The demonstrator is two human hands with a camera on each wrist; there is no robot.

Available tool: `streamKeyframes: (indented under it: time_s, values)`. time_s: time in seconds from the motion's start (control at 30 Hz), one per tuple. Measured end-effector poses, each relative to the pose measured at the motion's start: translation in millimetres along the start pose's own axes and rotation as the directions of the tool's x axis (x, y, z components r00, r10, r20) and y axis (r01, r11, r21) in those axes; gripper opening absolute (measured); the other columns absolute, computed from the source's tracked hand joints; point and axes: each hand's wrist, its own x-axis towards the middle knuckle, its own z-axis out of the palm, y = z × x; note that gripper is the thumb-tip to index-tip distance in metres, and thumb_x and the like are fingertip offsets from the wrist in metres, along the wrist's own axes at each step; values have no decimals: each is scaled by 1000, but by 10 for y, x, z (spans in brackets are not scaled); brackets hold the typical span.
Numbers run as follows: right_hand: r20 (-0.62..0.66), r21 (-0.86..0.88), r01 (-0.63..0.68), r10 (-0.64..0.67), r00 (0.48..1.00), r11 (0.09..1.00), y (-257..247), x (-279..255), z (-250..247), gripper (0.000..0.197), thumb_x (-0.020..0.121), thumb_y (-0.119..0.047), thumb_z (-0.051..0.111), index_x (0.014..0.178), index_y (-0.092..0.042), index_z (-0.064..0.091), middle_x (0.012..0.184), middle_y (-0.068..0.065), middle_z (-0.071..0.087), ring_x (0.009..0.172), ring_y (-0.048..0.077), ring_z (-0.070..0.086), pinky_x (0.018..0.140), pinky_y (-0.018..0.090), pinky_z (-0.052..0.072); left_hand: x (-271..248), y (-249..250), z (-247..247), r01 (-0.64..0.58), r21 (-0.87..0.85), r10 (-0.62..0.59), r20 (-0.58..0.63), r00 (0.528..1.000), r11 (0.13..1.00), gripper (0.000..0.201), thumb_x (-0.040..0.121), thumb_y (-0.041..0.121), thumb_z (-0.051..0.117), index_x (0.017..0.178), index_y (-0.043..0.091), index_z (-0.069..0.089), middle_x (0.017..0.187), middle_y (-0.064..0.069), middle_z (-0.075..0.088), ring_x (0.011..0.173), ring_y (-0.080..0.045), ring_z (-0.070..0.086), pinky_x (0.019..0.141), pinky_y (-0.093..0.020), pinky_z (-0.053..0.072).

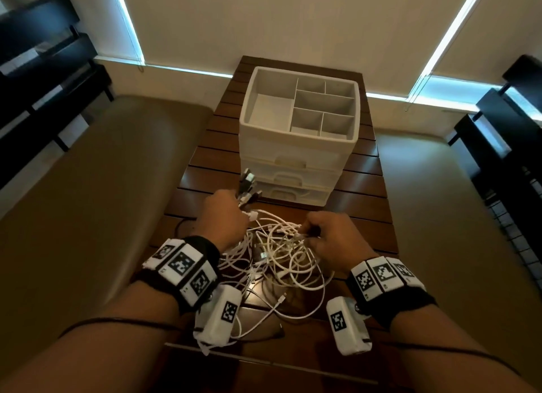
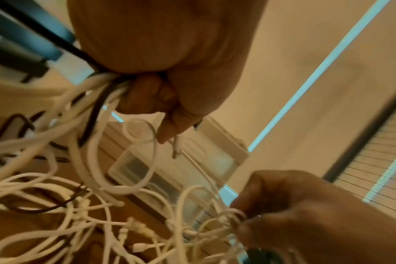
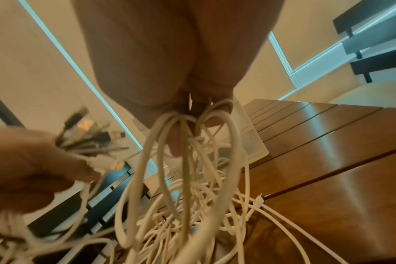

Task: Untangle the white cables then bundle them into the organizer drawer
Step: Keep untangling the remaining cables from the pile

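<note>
A tangle of white cables (image 1: 281,257) lies on the slatted wooden table (image 1: 366,187), with a black cable mixed in. My left hand (image 1: 225,216) grips a bunch of cable ends, and their plugs (image 1: 249,184) stick up toward the organizer. In the left wrist view my left hand's fingers (image 2: 147,94) curl round white cables (image 2: 84,107). My right hand (image 1: 328,237) pinches several white loops (image 3: 183,135) and lifts them off the heap. The white organizer (image 1: 299,134) stands behind the cables, its three drawers closed and its divided top tray bare.
Padded benches run along both sides of the table (image 1: 96,187). Dark chairs (image 1: 35,70) stand at the far left and far right. Window blinds cover the wall behind. A thin black cord (image 1: 181,225) hangs over the table's left edge.
</note>
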Motion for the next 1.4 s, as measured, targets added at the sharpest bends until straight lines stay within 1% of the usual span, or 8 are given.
streamKeyframes:
  time_s: [0.23, 0.4, 0.53, 0.77, 0.87, 1.03, 1.27, 1.4]
  values:
    - [14, -86, 77, -76, 997, 993, -93, 48, -16, 15, 79, -1, 66, 85, -13, 73, 90, 0, 70, 82, 14, 63, 77, 27, 52, -237, 328, 234, -117, -313, 190, 212, 959, 942, 32, 90, 27, 69, 60, 20, 57, 42, 10, 47, 36, -1, 39, 41, -15, 30]
    - [-99, -47, 203, -206, 973, 978, -78, 22, -37, 17, 71, 4, 69, 72, -13, 68, 80, -2, 65, 77, 14, 59, 73, 34, 52, -164, 147, 221, -119, -186, 171, 297, 939, 975, 13, 84, 19, 74, 74, 14, 67, 65, 1, 63, 51, -7, 53, 52, -21, 39]
    - [-176, 27, 274, -265, 948, 961, -90, 1, -28, 11, 72, -6, 72, 71, -15, 66, 71, -17, 55, 69, -1, 52, 67, 15, 44, -167, 140, 195, -203, -100, 224, 328, 918, 974, 12, 80, 23, 78, 79, 19, 67, 73, 3, 67, 62, -8, 61, 54, -20, 43]
    - [-105, 153, 1, 15, 994, 988, -39, -26, -20, 19, 79, -8, 71, 75, -25, 65, 75, -14, 63, 74, -4, 57, 69, 14, 45, -115, 101, 160, -119, -107, 150, 352, 924, 987, 22, 86, 11, 68, 67, 18, 60, 57, 3, 55, 43, -6, 47, 43, -17, 35]
    - [-22, 360, -90, 105, 994, 928, -43, -31, -84, 18, 81, -4, 71, 79, -21, 67, 80, 0, 71, 77, 14, 68, 73, 30, 57, -103, 75, 148, -23, -219, 96, 328, 940, 975, 12, 86, 17, 70, 83, 6, 69, 61, -4, 59, 46, -7, 50, 46, -18, 37]
    - [59, 604, -208, 217, 974, 769, -113, -45, -219, 24, 77, 11, 69, 91, -7, 62, 87, 14, 72, 74, 17, 70, 62, 20, 54, -109, 35, 167, 193, -444, 5, 407, 913, 875, 17, 86, 16, 71, 91, -1, 67, 58, -8, 62, 46, -15, 54, 47, -22, 41]
    - [49, 449, -260, 266, 963, 855, -210, 47, -259, 21, 72, 9, 74, 85, -4, 65, 68, 7, 69, 52, 6, 64, 50, 15, 51, -196, -3, 244, 138, -447, 128, 515, 847, 884, 12, 81, 14, 77, 80, 14, 65, 53, 4, 54, 42, -9, 43, 42, -23, 31]
    - [13, 411, -210, 225, 974, 887, -257, 108, -262, 19, 72, 4, 77, 77, -10, 66, 71, 6, 69, 55, 9, 64, 54, 19, 53, -194, -33, 300, 125, -473, 106, 432, 896, 872, 6, 85, 9, 72, 88, 10, 67, 63, -2, 61, 46, -10, 51, 45, -22, 37]
